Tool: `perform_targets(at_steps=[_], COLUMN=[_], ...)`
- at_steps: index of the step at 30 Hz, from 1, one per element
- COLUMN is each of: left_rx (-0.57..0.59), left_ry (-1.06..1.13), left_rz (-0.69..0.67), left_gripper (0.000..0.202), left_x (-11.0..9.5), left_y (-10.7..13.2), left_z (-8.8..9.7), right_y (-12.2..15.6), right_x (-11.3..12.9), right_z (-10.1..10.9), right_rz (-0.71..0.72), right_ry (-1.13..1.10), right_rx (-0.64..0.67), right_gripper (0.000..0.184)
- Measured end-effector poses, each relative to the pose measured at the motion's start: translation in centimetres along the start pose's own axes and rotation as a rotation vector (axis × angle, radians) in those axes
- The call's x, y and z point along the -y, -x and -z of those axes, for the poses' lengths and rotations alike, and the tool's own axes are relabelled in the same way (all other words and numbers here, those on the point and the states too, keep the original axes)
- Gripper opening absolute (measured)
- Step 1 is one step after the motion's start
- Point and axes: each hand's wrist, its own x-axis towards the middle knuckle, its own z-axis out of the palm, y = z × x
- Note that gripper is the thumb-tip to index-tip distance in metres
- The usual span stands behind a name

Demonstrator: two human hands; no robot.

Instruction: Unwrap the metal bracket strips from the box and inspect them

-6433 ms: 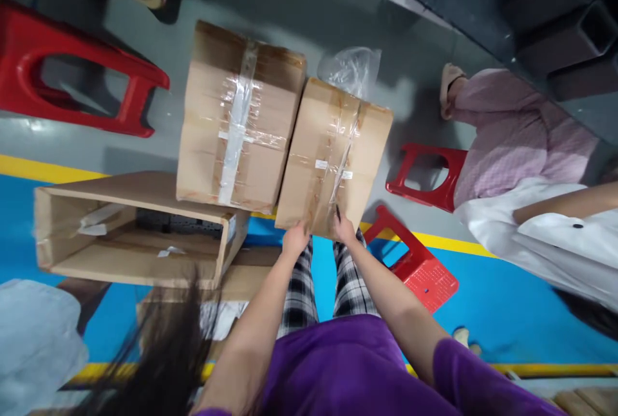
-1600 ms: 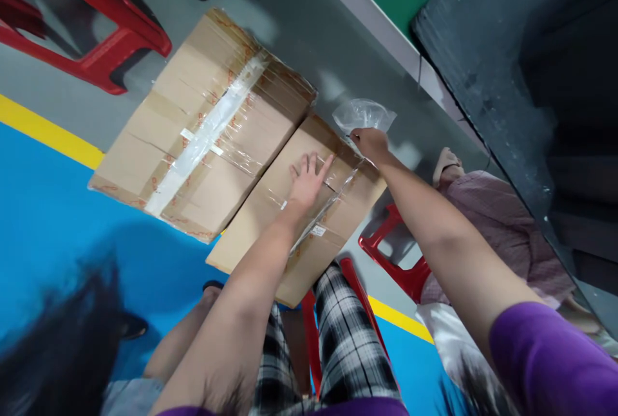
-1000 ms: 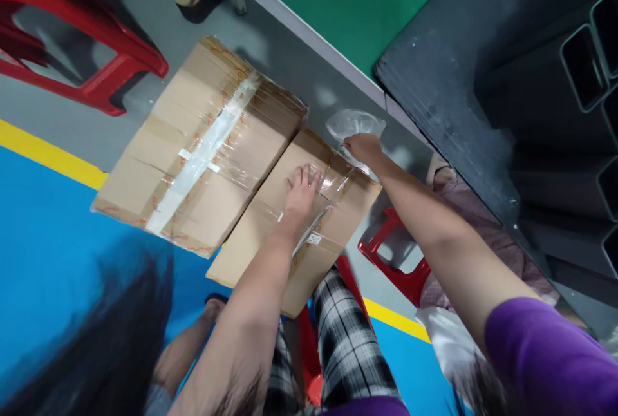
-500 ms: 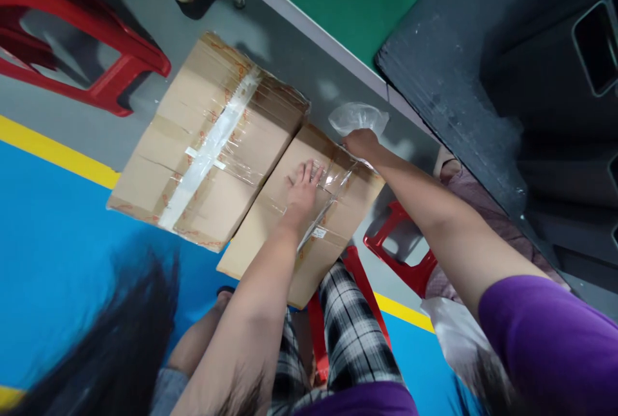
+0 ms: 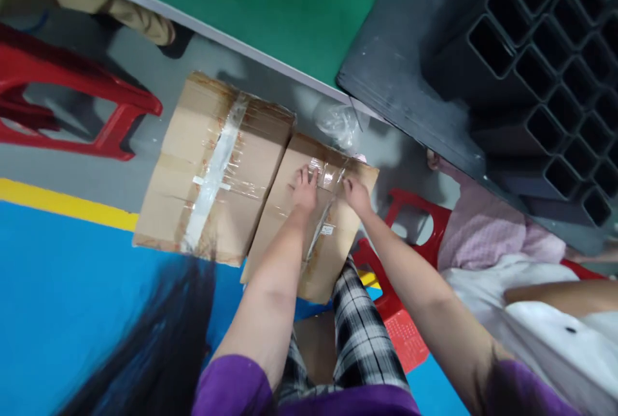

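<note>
A small taped cardboard box point(image 5: 294, 236) lies on the floor in front of my knees, against a larger taped cardboard box point(image 5: 212, 165) on its left. My left hand point(image 5: 305, 187) rests flat on the small box's top, fingers stretched toward the far edge. My right hand point(image 5: 356, 192) sits just to the right of it, by the clear tape seam, its fingers curled together. What they grip, if anything, is hidden. A crumpled clear plastic bag point(image 5: 340, 123) lies past the box's far edge.
Red plastic stools stand at the left point(image 5: 96, 97), right of the box point(image 5: 415, 207) and under my legs point(image 5: 403, 332). A person in pink and white point(image 5: 506, 261) sits at the right. A black pallet point(image 5: 483, 49) is beyond, and another person's foot point(image 5: 145, 26) at the upper left.
My right hand has come back from the box's far edge by the plastic bag to the middle of the top, beside the left hand. The left hand has stayed flat on the box.
</note>
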Motion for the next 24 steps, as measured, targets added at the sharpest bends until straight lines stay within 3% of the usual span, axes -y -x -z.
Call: perform_targets(at_steps=[4, 7, 10, 12, 14, 17, 20, 24], left_rx=[0.096, 0.133, 0.116, 0.081, 0.027, 0.128, 0.217, 0.327], left_ry=[-0.025, -0.110, -0.188, -0.232, -0.202, -0.316, -0.498, -0.661], left_rz=[-0.157, -0.277, -0.344, -0.299, -0.208, -0.113, -0.095, -0.223], left_gripper=[0.080, 0.076, 0.065, 0.065, 0.064, 0.063, 0.057, 0.043], left_x=[1.9, 4.8, 9.9, 14.4, 19.1, 23.6, 23.7, 19.1], left_y=[0.8, 3.3, 6.8, 9.0, 11.0, 14.2, 17.7, 19.9], left_z=[0.9, 2.5, 4.4, 5.1, 4.8, 3.4, 2.3, 2.8], right_y=[9.3, 17.2, 23.6, 26.2, 27.8, 29.6, 31.4, 33.2], right_x=[-0.4, 0.9, 4.0, 6.5, 8.5, 10.0, 9.7, 8.3], right_z=[-5.9, -10.9, -15.9, -18.4, -20.1, -21.4, -21.4, -20.5], right_rz=[-0.175, -0.343, -0.449, -0.466, -0.455, -0.410, -0.417, -0.504], right_ry=[-0.203, -0.369, -0.523, -0.617, -0.702, -0.827, -0.950, -1.060], right_rx=[-0.002, -0.018, -0.011, 0.003, 0.016, 0.037, 0.040, -0.011], right_gripper=[0.038, 0.039, 0.037, 0.035, 0.033, 0.029, 0.025, 0.027])
